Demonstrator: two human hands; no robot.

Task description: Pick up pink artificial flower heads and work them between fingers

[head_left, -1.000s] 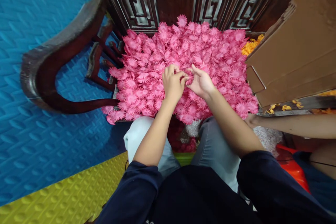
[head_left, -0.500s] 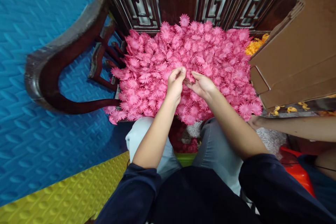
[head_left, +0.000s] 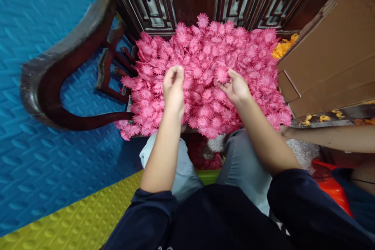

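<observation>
A broad heap of pink artificial flower heads (head_left: 202,50) spreads out before me. Above its right half, my right hand (head_left: 236,88) pinches one pink flower head (head_left: 222,74) between thumb and fingers. My left hand (head_left: 174,86) hovers over the left-middle of the heap, thumb pressed to the curled fingers; whatever may be in that pinch is too small to make out. The hands are apart, with loose flowers lying between and beneath them.
A dark carved wooden armrest (head_left: 41,90) curves at the left. Behind the heap stands a lattice wood panel (head_left: 195,0). On the right are a cardboard box (head_left: 331,58), some orange petals (head_left: 283,49) and another person's arm (head_left: 328,137). Blue matting (head_left: 35,164) covers the left floor.
My hands, close together before, have drawn apart: the left moved left, the right slightly right. A pink flower head now shows clearly in my right hand.
</observation>
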